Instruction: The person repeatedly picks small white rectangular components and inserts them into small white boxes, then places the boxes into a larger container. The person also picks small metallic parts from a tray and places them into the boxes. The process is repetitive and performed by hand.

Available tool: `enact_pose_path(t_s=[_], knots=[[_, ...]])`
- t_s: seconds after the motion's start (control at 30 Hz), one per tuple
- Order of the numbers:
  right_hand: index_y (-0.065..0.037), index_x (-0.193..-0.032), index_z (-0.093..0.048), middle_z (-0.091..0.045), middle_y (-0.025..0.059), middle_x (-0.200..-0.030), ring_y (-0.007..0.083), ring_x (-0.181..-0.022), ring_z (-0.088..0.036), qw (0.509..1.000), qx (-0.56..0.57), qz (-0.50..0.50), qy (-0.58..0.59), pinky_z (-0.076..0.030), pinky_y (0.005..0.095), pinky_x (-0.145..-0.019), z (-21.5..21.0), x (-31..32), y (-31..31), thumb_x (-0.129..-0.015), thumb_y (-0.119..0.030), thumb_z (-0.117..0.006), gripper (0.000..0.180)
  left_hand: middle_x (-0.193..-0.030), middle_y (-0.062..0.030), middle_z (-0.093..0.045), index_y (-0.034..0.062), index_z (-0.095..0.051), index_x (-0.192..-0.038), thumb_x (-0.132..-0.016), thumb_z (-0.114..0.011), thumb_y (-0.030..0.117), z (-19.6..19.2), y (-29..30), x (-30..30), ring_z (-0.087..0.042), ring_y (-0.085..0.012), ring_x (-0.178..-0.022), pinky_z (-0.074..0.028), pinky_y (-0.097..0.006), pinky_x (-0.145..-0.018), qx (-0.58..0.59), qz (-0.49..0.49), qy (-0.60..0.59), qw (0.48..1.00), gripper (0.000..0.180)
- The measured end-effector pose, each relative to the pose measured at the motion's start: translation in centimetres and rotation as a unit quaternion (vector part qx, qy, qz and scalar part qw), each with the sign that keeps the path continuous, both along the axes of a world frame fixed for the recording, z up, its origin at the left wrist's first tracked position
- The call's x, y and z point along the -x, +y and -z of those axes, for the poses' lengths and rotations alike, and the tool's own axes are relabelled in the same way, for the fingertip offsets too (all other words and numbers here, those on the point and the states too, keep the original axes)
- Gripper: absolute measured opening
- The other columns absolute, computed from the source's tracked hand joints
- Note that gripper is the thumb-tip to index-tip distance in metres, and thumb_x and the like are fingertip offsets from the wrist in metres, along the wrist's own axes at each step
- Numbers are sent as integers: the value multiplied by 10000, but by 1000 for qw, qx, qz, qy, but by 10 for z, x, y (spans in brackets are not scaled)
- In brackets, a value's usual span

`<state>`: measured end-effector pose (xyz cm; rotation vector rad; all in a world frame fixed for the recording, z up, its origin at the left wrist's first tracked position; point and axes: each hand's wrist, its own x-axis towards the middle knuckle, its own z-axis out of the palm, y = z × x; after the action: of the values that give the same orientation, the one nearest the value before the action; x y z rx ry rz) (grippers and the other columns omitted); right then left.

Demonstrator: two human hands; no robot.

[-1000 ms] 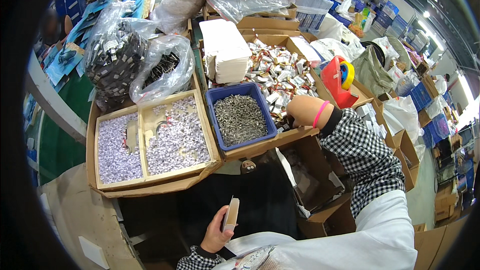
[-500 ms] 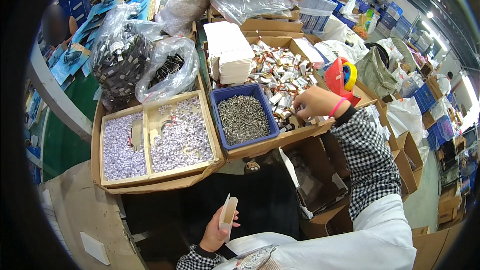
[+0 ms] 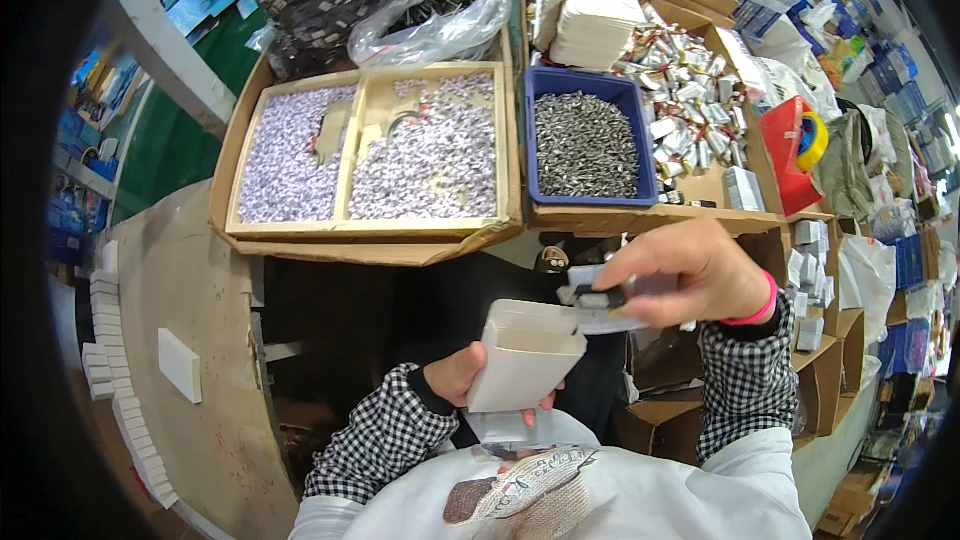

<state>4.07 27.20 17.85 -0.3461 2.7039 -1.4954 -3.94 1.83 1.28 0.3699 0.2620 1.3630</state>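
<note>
Free room lies above the dark cloth [image 3: 440, 290] between the pale wooden two-section tray [image 3: 370, 228] and the open white cardboard box [image 3: 522, 372]. The blue rectangular plastic bin [image 3: 590, 199], tall white stack [image 3: 590, 32] and red plastic tape dispenser [image 3: 783, 145] obstruct low reaches.

Via my remote feed I see L hand [image 3: 458, 375] and R hand [image 3: 690, 278] bare, w/ a bright pink band [image 3: 758, 305] round the R wrist. L sleeve [image 3: 385, 432] and R sleeve [image 3: 748, 385] are blk/wht check, L one ending in a plain blk cuff [image 3: 430, 392]. My operator's wht top [image 3: 700, 490] has a brn patch [image 3: 468, 502], beige woven-look patch [image 3: 548, 488] & dk script, approx. mid-chest.
</note>
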Motion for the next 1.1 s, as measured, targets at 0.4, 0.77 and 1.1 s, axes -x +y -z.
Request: enact_pose_path(t_s=[0.4, 0.77, 1.1], knots=[[-106, -1065, -579, -641, 62, -764, 272, -627, -631, 960, -187, -206, 7, -497, 361, -506, 14, 29, -44, -825, -193, -654, 266, -1144, -193, -540, 23, -376, -1324, -794, -468, 724, 5, -12, -6, -596, -278, -996, -558, -392, -746, 78, 44, 26, 996, 884], [-53, -1030, -516, -540, 113, -960, 313, -688, -629, 958, -249, -133, -38, -533, 375, -589, 26, 40, -84, -825, -126, -607, 236, -1112, -202, -553, 20, -386, -1309, -764, -523, 716, 13, -31, -11, -608, -303, -980, -567, -422, -726, 60, -37, -40, 997, 894], [-79, -933, -626, -620, 56, -817, 274, -793, -626, 971, -232, -28, 48, -513, 346, -662, 30, 60, -97, -723, -66, -649, 212, -1113, -202, -551, 10, -395, -1307, -742, -553, 720, 13, -39, 10, -588, -305, -1005, -562, -432, -730, 57, -115, 2, 992, 921]])
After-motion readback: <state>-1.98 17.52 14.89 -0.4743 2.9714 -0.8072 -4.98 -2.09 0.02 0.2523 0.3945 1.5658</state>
